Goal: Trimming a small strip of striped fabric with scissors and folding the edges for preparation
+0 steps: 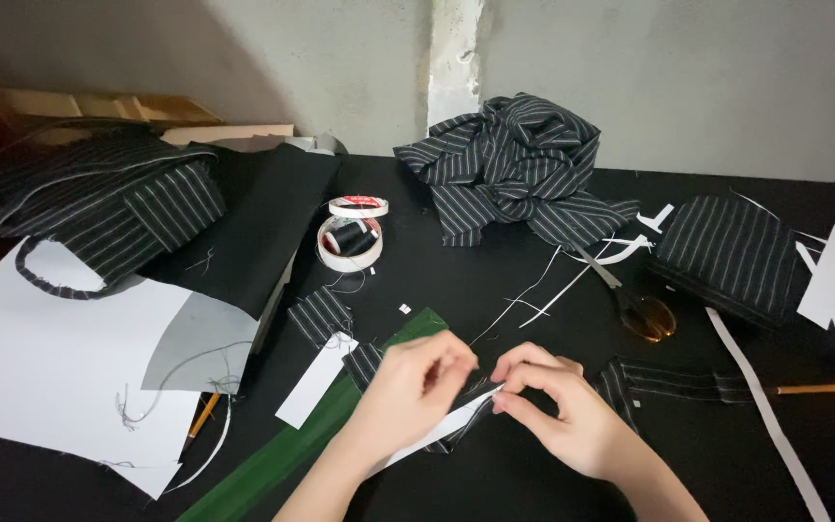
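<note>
My left hand [416, 385] and my right hand [555, 398] meet at the front middle of the black table [495, 483]. Both pinch a small piece of dark striped fabric [466, 414] backed by a white paper strip, fingertips almost touching. A long green strip [292, 449] runs under my left wrist toward the front left. Another small striped piece [319, 314] lies just behind my left hand, beside a white paper rectangle [316, 379].
A heap of striped fabric [514, 164] sits at the back. A tape roll with black thread spools [350, 242] is left of it. Scissors [635, 300], a folded striped stack [727, 256], a pencil [814, 389], white paper strips and large white sheets [41, 358] surround the hands.
</note>
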